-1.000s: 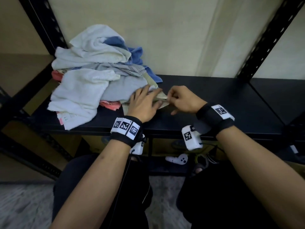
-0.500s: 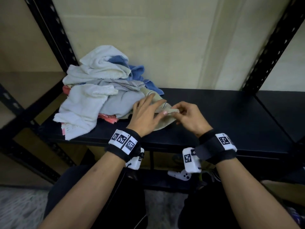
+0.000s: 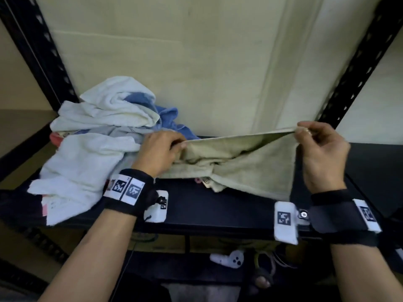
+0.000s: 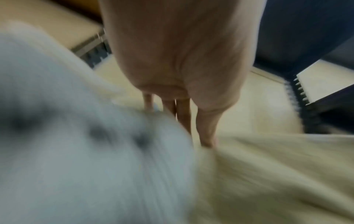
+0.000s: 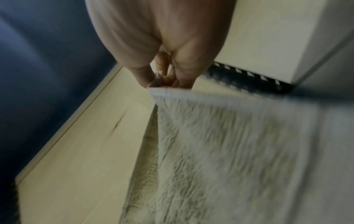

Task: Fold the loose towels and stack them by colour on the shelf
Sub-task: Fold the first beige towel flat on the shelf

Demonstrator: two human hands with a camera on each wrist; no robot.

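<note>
A beige towel (image 3: 250, 168) is stretched between my two hands above the black shelf (image 3: 218, 216). My right hand (image 3: 305, 131) pinches its top right corner, raised off the shelf; in the right wrist view the towel (image 5: 229, 151) hangs down from that pinch (image 5: 166, 82). My left hand (image 3: 174, 147) grips the towel's top edge beside the pile, and the left wrist view shows the beige towel (image 4: 268, 181) blurred. The towel's lower middle is bunched and twisted on the shelf. A pile of loose towels (image 3: 91, 153), white, blue, grey and pink, lies at the shelf's left.
Black perforated uprights (image 3: 359, 62) frame the shelf on both sides, with a pale wall (image 3: 196, 73) behind. The right half of the shelf shows bare black surface. A white controller (image 3: 231, 259) lies on the lower level beneath.
My right hand has pulled the beige towel's corner out to the right and upward, spreading the towel. My left hand has closed on the towel's edge by the pile. The camera has come closer.
</note>
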